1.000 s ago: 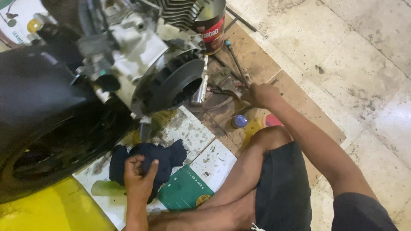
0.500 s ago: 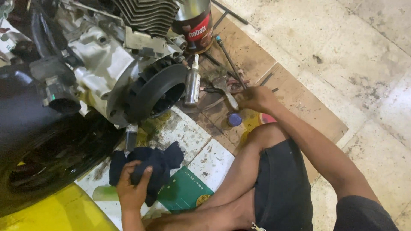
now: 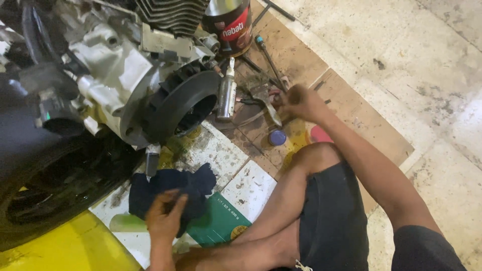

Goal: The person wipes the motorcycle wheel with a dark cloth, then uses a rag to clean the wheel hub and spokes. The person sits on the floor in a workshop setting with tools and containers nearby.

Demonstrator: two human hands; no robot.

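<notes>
Left hand [image 3: 164, 217] gripping dark blue rag [image 3: 170, 193] on floor below engine [image 3: 135, 85], right hand [image 3: 297, 102] blurring among tools [image 3: 261, 93] on cardboard [image 3: 346, 108], its finger spread impossible telling, red tin [image 3: 232, 25] getting cropped, contents hiding.

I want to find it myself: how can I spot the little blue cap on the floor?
Start at the big grey engine and its black round cover. Go right to the brown cardboard, just above the person's bent knee. The blue cap lies there below the right hand; it is small, round and blue, unlike the long grey tools nearby.
</notes>
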